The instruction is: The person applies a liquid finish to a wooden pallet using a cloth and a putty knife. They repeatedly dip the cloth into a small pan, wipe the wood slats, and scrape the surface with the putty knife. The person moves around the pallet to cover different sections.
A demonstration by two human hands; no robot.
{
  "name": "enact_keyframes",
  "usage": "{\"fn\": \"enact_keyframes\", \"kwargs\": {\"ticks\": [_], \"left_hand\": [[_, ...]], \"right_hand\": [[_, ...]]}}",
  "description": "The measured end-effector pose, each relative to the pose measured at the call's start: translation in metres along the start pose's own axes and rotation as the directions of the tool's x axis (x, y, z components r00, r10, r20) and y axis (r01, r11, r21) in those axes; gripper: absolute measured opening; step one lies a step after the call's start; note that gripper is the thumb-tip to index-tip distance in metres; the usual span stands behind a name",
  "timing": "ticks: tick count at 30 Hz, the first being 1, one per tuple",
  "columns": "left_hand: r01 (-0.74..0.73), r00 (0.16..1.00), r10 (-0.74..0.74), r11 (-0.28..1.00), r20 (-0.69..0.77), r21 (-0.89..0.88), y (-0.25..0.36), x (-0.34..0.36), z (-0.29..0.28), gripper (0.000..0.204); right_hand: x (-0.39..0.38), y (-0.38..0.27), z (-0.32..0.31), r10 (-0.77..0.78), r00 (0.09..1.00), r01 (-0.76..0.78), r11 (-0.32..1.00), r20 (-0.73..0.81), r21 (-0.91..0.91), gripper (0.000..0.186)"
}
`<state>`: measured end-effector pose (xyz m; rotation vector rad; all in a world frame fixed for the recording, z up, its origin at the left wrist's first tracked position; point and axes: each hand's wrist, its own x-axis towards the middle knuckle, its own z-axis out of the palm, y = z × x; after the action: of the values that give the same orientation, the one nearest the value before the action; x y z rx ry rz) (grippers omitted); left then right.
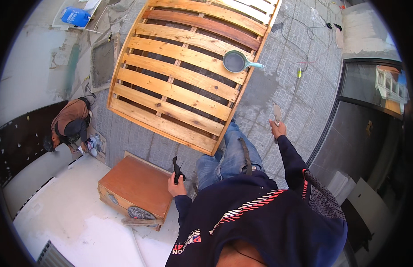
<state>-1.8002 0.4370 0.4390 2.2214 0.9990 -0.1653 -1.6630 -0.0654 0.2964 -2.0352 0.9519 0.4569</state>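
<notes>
My right hand (278, 129) is closed round the handle of a scraper (277, 112) with a flat, pale, smeared blade pointing away from me. My left hand (176, 185) grips a black thing (176, 168) with a narrow upright end and a bulkier lower part; its kind is unclear. Ahead of me stands a slatted wooden bed base (180, 91). On its right edge rests a blue-green frying pan (251, 65), its handle sticking out to the right. Beside my left hand is a brown wooden chest (137, 182).
A crouching person (72, 122) works by the wall on the left. Grey paving (300, 80) carries a dark cable (308, 49) and a small yellow-green object (299, 73). Dark-framed glass doors (349, 129) line the right. A blue container (75, 17) lies far left.
</notes>
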Motion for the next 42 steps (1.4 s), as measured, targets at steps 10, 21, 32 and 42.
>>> {"fn": "enact_keyframes", "kwargs": {"ticks": [10,21,32,42], "left_hand": [[-0.086,0.963,0.082,0.996,0.257,0.002,-0.013,0.121,0.038,0.036],[-0.628,0.482,0.637,0.73,0.602,-0.27,0.09,0.337,0.184,0.034],[-0.906,0.018,0.89,0.207,0.455,-0.369,0.309,0.306,0.361,0.04],[-0.995,0.018,0.672,-0.058,0.74,0.076,0.347,0.3,0.522,0.022]], "right_hand": [[0.091,-0.066,0.113,0.42,0.74,-0.173,0.874,-0.525,0.455,0.054],[0.227,-0.082,0.237,0.475,0.492,-0.306,0.879,-0.73,0.366,0.036],[0.24,-0.118,0.241,0.447,0.456,-0.303,0.891,-0.77,0.338,0.041],[0.247,-0.114,0.239,0.442,0.501,-0.342,0.891,-0.745,0.299,0.045]]}}
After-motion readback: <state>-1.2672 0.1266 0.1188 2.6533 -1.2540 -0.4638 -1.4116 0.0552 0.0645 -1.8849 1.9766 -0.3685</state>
